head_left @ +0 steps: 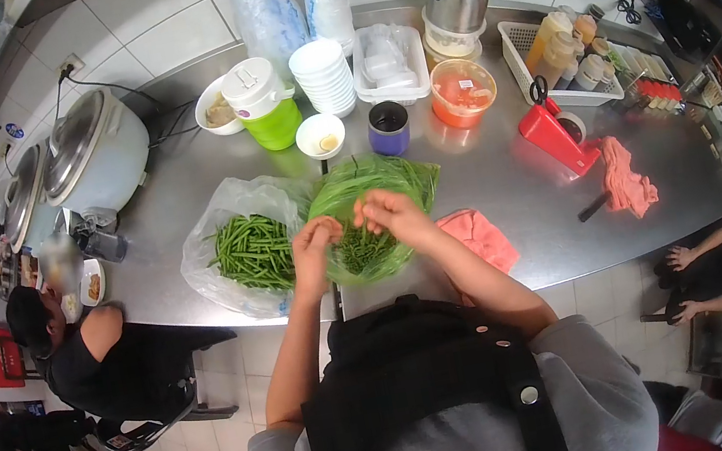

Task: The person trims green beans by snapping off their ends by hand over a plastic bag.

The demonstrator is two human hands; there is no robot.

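My left hand (pixel 316 245) and my right hand (pixel 389 219) are close together over a green plastic bag (pixel 396 176). The fingers of both hands are pinched, and whatever lies between them is too small to make out. Inside that bag is a pile of small green pieces (pixel 363 246), partly covered by my hands. To the left, a clear plastic bag (pixel 202 244) lies opened out with a heap of cut green beans (pixel 252 252) in it. A pink cloth (pixel 479 238) lies on the counter just right of the green bag.
Behind the bags stand a white bowl (pixel 321 138), a purple cup (pixel 388 129), a green container (pixel 274 127) and an orange-filled tub (pixel 463 93). Rice cookers (pixel 105 145) are at left. A red holder (pixel 554 141) with scissors sits at right. A seated person (pixel 114 356) is at left.
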